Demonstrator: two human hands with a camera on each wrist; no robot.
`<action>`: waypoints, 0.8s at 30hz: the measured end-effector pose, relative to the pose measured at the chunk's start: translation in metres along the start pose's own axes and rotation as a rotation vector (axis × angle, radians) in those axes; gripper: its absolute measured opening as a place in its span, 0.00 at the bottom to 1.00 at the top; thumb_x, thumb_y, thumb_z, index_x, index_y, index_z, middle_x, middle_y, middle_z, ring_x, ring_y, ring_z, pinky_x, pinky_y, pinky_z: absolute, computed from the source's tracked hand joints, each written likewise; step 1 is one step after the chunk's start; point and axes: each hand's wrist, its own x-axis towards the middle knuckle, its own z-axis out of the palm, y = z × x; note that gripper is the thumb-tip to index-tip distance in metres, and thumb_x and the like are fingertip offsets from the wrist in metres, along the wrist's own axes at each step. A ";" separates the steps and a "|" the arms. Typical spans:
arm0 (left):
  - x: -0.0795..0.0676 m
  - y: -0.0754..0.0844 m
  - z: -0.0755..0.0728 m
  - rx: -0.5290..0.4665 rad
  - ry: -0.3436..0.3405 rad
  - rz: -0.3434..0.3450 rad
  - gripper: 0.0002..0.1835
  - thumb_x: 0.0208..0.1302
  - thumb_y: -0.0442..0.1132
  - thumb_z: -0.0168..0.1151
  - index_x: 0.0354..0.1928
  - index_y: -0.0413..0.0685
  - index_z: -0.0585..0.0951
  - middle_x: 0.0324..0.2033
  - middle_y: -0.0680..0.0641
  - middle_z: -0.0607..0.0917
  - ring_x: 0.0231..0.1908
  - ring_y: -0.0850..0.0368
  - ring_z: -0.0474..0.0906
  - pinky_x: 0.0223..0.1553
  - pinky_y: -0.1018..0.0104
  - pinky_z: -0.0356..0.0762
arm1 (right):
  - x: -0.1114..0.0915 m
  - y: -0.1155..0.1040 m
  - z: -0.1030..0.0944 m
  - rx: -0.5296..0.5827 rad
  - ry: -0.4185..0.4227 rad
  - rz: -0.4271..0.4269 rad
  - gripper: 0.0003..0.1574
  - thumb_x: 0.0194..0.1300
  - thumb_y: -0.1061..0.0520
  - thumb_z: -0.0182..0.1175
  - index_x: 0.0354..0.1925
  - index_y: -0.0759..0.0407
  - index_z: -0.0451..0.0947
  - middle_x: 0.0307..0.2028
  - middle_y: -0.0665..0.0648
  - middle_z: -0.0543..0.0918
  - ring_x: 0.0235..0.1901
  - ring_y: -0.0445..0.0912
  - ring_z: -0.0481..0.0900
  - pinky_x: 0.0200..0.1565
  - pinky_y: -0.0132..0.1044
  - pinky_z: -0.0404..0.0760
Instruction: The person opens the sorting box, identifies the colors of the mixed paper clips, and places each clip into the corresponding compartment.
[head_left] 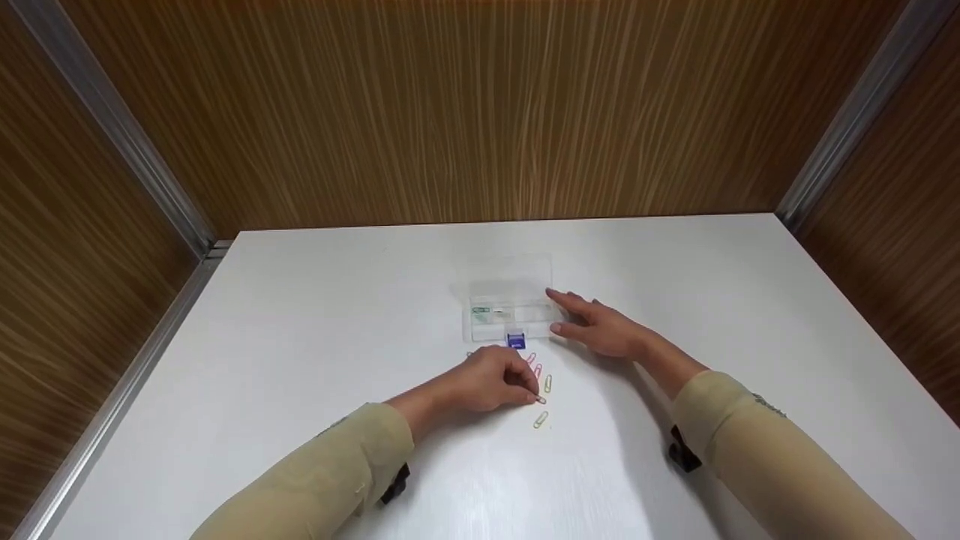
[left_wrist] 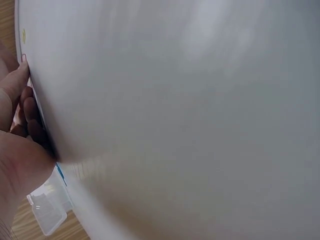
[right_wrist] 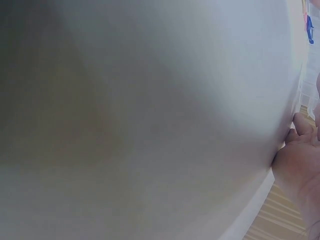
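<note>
My left hand (head_left: 491, 381) pinches a small paper clip (head_left: 541, 400) between thumb and forefinger, low at the white table; in the left wrist view this clip (left_wrist: 23, 57) looks pinkish. Close by lie pink paper clips (head_left: 538, 370), a yellow-green paper clip (head_left: 548, 383) and a yellow paper clip (head_left: 541, 420). Behind them stands a clear plastic compartment box (head_left: 489, 334) with its lid (head_left: 510, 268) folded back and a blue latch (head_left: 516, 341) in front. Green paper clips (head_left: 481, 310) lie in its back left compartment. My right hand (head_left: 604, 330), fingers extended, is at the box's right side.
Another clip (head_left: 470, 354) shows partly behind the left hand. The white table (head_left: 337, 300) ends at a wood-grain back panel (head_left: 510, 112), with similar panels at both sides. Black straps (head_left: 682, 450) hang under the wrists.
</note>
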 end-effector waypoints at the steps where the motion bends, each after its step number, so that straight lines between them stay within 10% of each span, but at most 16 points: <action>1: 0.000 0.000 0.000 -0.001 -0.001 0.001 0.02 0.67 0.34 0.75 0.38 0.49 0.92 0.32 0.59 0.87 0.36 0.68 0.77 0.44 0.71 0.75 | 0.000 0.000 0.000 0.000 0.000 -0.002 0.48 0.77 0.31 0.57 0.85 0.35 0.52 0.84 0.60 0.47 0.83 0.63 0.38 0.77 0.65 0.35; 24: 0.001 0.003 -0.020 -0.151 0.047 -0.111 0.03 0.71 0.37 0.71 0.40 0.52 0.92 0.35 0.56 0.89 0.38 0.61 0.79 0.42 0.68 0.76 | -0.001 0.001 0.001 -0.007 0.023 -0.024 0.47 0.78 0.32 0.57 0.85 0.36 0.53 0.84 0.61 0.50 0.82 0.63 0.40 0.78 0.63 0.35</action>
